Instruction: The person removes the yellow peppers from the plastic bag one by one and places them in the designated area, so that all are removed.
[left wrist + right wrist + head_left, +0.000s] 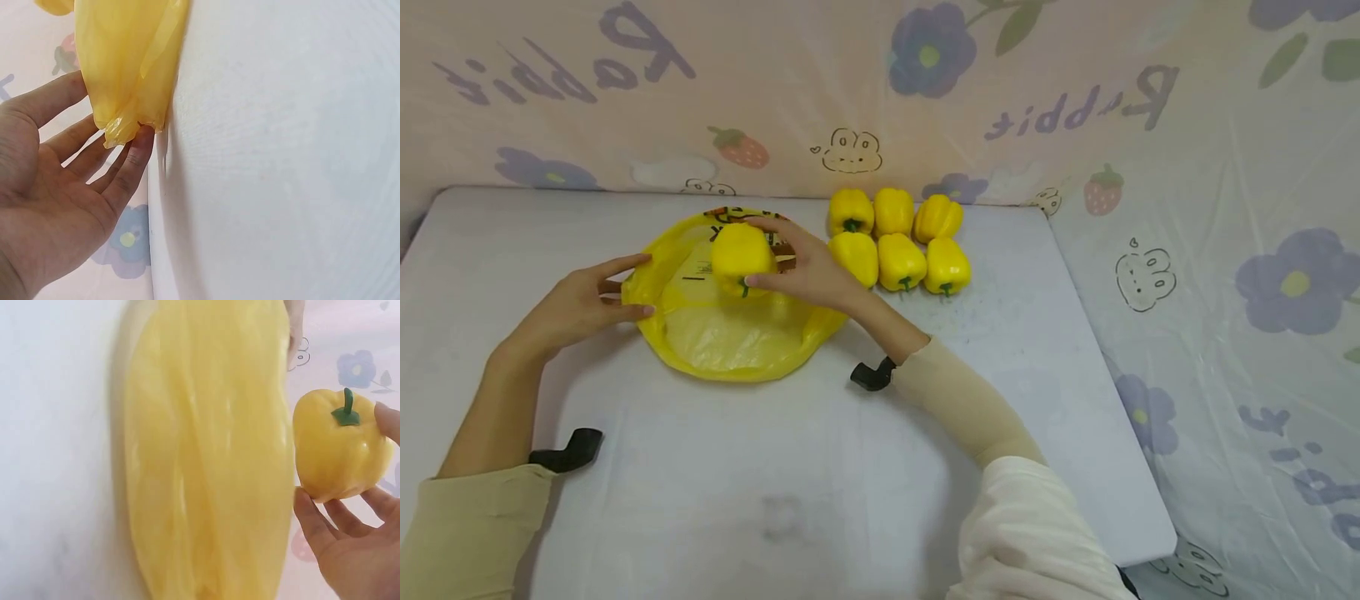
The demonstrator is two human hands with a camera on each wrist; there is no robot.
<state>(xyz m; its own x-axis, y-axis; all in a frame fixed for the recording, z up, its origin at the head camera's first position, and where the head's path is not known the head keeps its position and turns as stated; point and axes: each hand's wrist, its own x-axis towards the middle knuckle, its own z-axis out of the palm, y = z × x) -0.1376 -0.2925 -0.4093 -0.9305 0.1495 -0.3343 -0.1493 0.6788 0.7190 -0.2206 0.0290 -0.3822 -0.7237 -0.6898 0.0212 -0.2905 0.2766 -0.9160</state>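
My right hand (pixel 808 267) grips a yellow bell pepper (pixel 741 257) with a green stem, fingers and thumb on opposite sides of it. In the head view the pepper overlaps the mouth of a yellow plastic bag (pixel 730 342); in the right wrist view the pepper (pixel 340 447) shows beyond the bag's side (pixel 206 450). At the bag's left end, my left hand (pixel 572 304) touches the rim with spread, fairly straight fingers. The left wrist view has the bag's crumpled end (pixel 125 125) lying among these fingers.
Several more yellow bell peppers (pixel 901 260) stand in two rows right of the bag, the nearest partly behind my right hand. They rest on a white table (pixel 715 483). A printed cloth (pixel 790 92) hangs along its back edge. Black wrist pieces (pixel 580 450) show beside both forearms.
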